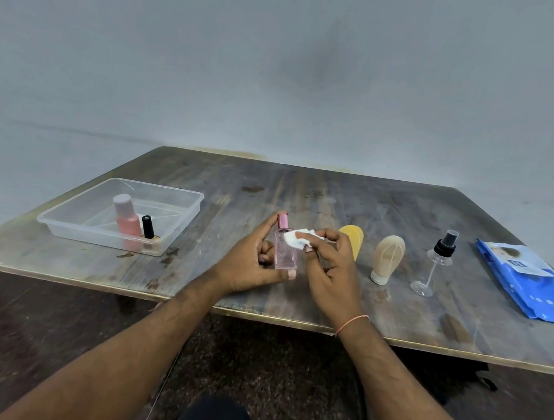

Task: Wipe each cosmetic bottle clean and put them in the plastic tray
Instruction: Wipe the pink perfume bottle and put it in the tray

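Observation:
My left hand point(251, 256) holds a small clear pink bottle point(285, 253) with a pink cap upright above the table, index finger on the cap and thumb under the base. My right hand point(327, 259) pinches a white wipe point(296, 237) against the bottle's upper right side. At the left stands the clear plastic tray point(180, 224), holding a pink bottle point(126, 219) with a pale cap and a small black-capped bottle point(148, 227). To the right on the table are a yellow tube point(353, 241), a beige tube point(388, 257) and a clear spray bottle point(435, 264) with a black nozzle.
A blue pack of wipes point(523, 281) lies at the far right of the worn wooden table point(302, 192). The table's near edge runs just under my wrists. A plain grey wall stands behind the table.

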A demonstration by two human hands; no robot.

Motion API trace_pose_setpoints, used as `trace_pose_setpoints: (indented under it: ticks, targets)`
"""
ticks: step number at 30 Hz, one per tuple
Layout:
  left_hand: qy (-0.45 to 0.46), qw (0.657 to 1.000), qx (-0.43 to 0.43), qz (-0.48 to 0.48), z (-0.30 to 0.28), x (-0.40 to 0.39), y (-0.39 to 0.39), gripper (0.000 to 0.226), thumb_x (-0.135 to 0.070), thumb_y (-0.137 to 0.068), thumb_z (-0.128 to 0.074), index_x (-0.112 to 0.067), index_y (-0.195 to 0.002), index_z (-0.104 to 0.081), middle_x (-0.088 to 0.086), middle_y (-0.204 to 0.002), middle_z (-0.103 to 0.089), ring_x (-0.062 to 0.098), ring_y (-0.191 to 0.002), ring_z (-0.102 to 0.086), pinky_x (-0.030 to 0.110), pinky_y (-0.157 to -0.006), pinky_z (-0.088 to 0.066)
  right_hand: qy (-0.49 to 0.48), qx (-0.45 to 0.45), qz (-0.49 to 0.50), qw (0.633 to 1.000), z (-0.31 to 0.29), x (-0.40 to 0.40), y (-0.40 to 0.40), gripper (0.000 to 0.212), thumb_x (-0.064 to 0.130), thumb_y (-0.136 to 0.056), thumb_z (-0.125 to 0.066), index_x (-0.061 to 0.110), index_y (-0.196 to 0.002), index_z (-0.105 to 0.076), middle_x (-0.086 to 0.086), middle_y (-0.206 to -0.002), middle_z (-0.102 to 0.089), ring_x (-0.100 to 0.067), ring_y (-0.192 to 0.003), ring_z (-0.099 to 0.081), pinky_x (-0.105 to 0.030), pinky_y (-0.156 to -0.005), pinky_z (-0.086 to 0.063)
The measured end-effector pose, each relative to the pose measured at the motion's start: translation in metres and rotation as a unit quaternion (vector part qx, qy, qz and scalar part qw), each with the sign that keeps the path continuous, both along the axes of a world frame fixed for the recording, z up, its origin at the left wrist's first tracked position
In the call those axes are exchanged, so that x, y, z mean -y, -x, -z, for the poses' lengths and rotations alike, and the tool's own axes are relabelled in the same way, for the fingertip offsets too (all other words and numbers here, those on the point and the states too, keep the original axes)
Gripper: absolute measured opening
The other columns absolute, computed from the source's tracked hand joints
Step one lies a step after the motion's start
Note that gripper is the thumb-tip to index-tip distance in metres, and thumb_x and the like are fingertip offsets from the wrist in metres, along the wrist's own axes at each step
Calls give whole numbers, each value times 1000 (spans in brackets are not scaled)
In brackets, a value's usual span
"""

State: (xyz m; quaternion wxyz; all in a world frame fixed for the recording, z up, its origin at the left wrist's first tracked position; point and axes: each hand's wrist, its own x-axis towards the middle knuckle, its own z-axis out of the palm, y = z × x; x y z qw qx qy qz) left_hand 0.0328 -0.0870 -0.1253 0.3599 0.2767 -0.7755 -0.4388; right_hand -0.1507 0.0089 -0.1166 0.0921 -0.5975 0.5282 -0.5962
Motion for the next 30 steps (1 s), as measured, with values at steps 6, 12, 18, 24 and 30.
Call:
trace_pose_setpoints:
  ticks: [6,12,18,24,30]
  targets:
    - [27,998,20,49,-5,-8,3,117,-29,-79,-99,-44,-169,-26,-5,-141,-70,22,-118,-75,51,-103,-62,2,-68,-31,997,1,2,-2,36,13,-101,-68,38,-125,-78,13,-137,-50,-10,-128,-53,-32,-109,-51]
    - [2,999,-30,-18,1,2,0,123,-37,-75,-93,-39,-172,-17,29,-82,-58,23,-74,-53,32,-77,-50,23,-48,-69,996,2,-2,-3,25,21,-95,-63,33,-104,-83,9,-140,-54,-23,-133,-55,-54,-105,-53]
    - [0,1000,4,5,0,-3,0,124,-30,-80,-98,-47,-171,-16,8,-78,-54,18,-71,-48,34,-73,-50,-2,21,-44,999,2,1,-1,41,0,-101,-64,33,-119,-80,16,-139,-54,-9,-136,-51,-47,-108,-54]
    - [29,999,-5,25,-5,-8,4,118,-14,-80,-97,-40,-170,-25,-2,-130,-74,15,-115,-75,40,-96,-63,-31,-69,-87,993,0,-2,-4,31,20,-90,-63,40,-100,-84,20,-152,-48,-11,-146,-39,-20,-117,-33]
    - [10,999,-42,-32,-3,-3,0,116,-37,-76,-97,-57,-164,-24,33,-78,-50,25,-69,-44,37,-72,-43,-16,55,-34,998,3,3,3,31,3,-99,-62,26,-96,-83,22,-138,-58,-9,-139,-51,-34,-115,-45]
